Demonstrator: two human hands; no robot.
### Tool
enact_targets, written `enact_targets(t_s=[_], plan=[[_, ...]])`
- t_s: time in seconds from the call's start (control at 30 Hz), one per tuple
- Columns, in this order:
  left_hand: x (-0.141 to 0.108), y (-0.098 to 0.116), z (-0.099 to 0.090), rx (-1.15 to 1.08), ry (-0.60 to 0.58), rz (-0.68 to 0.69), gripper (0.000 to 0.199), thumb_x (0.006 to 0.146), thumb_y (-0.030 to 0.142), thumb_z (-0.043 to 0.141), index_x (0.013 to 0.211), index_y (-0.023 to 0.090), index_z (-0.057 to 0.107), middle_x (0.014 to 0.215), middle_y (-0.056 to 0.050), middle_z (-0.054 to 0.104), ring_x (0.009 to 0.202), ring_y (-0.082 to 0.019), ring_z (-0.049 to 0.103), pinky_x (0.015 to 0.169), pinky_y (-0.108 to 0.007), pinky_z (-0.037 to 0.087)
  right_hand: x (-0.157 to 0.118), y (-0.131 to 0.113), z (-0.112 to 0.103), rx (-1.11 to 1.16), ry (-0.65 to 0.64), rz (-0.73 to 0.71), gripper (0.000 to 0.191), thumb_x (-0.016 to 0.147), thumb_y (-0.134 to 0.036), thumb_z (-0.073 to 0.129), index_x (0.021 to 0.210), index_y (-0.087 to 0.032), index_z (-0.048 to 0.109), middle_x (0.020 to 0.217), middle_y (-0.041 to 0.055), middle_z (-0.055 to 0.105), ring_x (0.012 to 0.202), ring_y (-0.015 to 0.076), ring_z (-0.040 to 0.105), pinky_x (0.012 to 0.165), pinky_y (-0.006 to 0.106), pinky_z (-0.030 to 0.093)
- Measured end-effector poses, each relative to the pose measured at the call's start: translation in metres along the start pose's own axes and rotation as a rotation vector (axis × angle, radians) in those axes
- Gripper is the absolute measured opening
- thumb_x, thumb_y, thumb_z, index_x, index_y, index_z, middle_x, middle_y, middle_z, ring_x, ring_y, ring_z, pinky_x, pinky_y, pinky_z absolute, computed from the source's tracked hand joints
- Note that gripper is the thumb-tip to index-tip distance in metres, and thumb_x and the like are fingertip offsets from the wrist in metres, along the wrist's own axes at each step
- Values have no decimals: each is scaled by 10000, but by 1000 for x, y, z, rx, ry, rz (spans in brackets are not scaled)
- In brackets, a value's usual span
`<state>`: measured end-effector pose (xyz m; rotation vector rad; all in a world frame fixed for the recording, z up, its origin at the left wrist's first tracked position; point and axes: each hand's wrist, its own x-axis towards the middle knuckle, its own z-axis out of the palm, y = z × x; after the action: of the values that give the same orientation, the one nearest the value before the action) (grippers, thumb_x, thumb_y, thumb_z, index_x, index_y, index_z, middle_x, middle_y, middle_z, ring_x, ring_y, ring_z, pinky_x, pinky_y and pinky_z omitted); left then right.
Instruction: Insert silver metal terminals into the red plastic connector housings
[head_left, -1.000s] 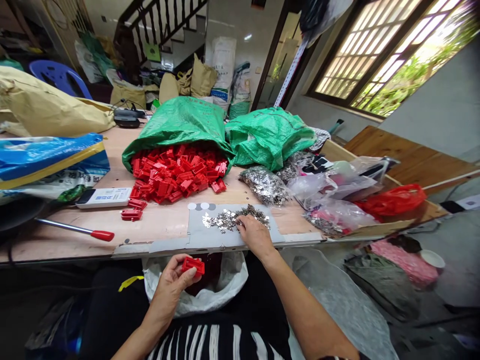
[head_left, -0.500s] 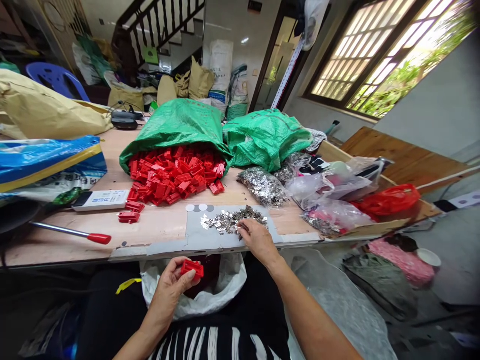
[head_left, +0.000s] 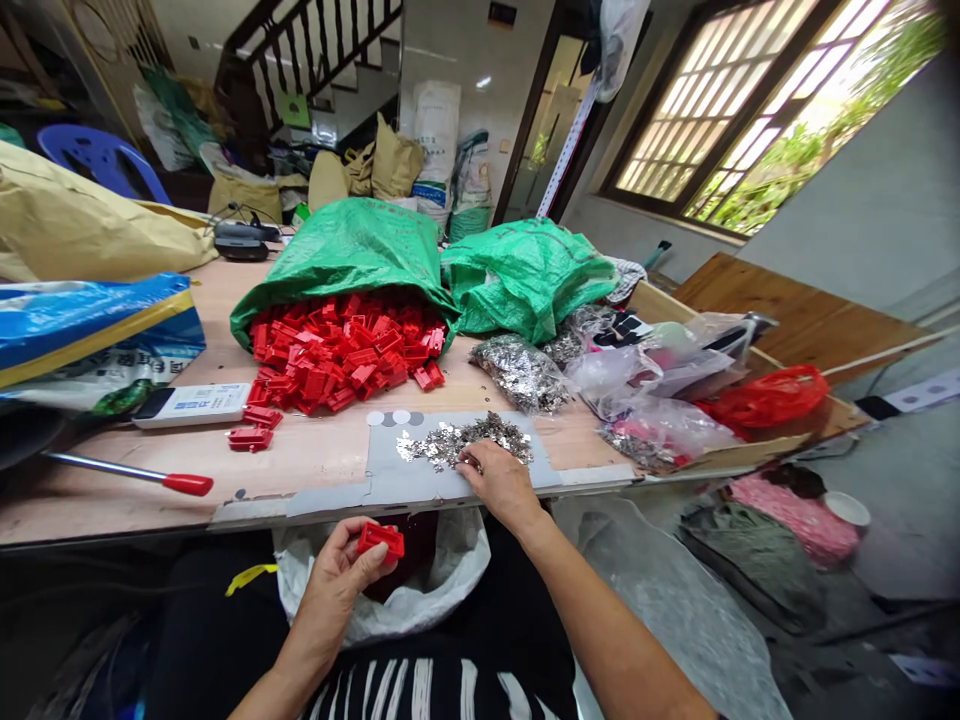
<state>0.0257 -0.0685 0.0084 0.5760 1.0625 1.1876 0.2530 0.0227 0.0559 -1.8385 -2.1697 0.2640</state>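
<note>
Between the thumb and fingers of my left hand [head_left: 341,570] is a red plastic housing [head_left: 381,542], its hollow side up, held over an open white sack [head_left: 457,590] in my lap. My right hand [head_left: 499,480] reaches onto the grey mat [head_left: 386,480] at the table's front edge. Its thumb and fingertips are pinched together at the near side of a heap of small silvery metal pieces [head_left: 442,440]. Whatever lies between those fingertips is too small to make out. Farther back, many more red housings [head_left: 337,355] spill from a green woven sack [head_left: 360,245].
A clear bag of metal pieces [head_left: 521,375] lies behind the mat, beside a second green sack [head_left: 529,270]. On the right stands a shallow box [head_left: 757,455] of plastic bags. At left are a red-tipped lever [head_left: 187,484], a white box-shaped device [head_left: 202,402] and a blue bag [head_left: 97,320].
My right hand has shifted slightly left along the near side of the metal heap. My left hand keeps the red housing over the sack. The whole view has moved a little.
</note>
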Motion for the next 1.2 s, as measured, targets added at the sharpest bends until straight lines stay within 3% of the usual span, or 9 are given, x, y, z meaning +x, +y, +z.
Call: enact_targets(t_s=[0.1, 0.27, 0.43, 0.57, 0.83, 1.03, 1.2], plan=[[2, 4, -1, 19, -20, 2, 416, 646, 329, 801, 958, 171, 575, 895, -60, 746, 748, -169, 696, 730, -297, 569, 1, -1, 2, -20, 13, -8, 81, 879, -277, 562, 877, -230, 627, 943, 16, 639, 842, 155, 604, 710, 240, 417], [11, 15, 5, 101, -5, 127, 402, 653, 319, 793, 972, 184, 588, 851, -28, 744, 769, -170, 694, 772, -296, 560, 0, -3, -5, 76, 60, -29, 99, 874, -217, 532, 917, -222, 622, 936, 17, 663, 836, 158, 610, 733, 250, 419], [18, 25, 22, 231, 1, 312, 350, 658, 279, 781, 958, 206, 617, 951, -43, 741, 878, -206, 693, 838, -312, 537, -9, -20, -16, 392, 13, -89, 75, 865, -240, 539, 877, -207, 605, 815, -6, 664, 658, 124, 568, 632, 233, 413], [17, 29, 31, 284, 12, 382, 316, 662, 253, 773, 952, 224, 651, 1044, -51, 729, 990, -239, 674, 899, -333, 515, -22, -41, -17, 594, -11, -160, 76, 859, -257, 564, 839, -200, 609, 773, 0, 651, 668, 126, 564, 614, 225, 416], [12, 29, 29, 447, -18, 514, 337, 703, 231, 742, 1034, 274, 692, 1116, -42, 711, 1020, -263, 662, 948, -369, 488, -33, -63, -10, 482, 18, -281, 53, 854, -157, 573, 856, -198, 607, 794, 20, 635, 748, 147, 577, 691, 244, 420], [5, 30, 34, 376, -8, 484, 318, 655, 226, 767, 968, 260, 726, 1096, -54, 721, 1038, -276, 655, 968, -374, 474, -33, -66, -10, 505, -21, -269, 92, 871, -156, 551, 836, -200, 624, 805, 24, 618, 777, 154, 569, 717, 252, 426], [2, 30, 35, 295, 26, 457, 344, 645, 222, 778, 981, 246, 709, 1100, -54, 722, 1040, -266, 661, 973, -362, 475, -33, -59, -14, 762, -116, -236, 171, 913, -273, 518, 917, -204, 675, 835, 25, 604, 795, 150, 562, 728, 257, 436]])
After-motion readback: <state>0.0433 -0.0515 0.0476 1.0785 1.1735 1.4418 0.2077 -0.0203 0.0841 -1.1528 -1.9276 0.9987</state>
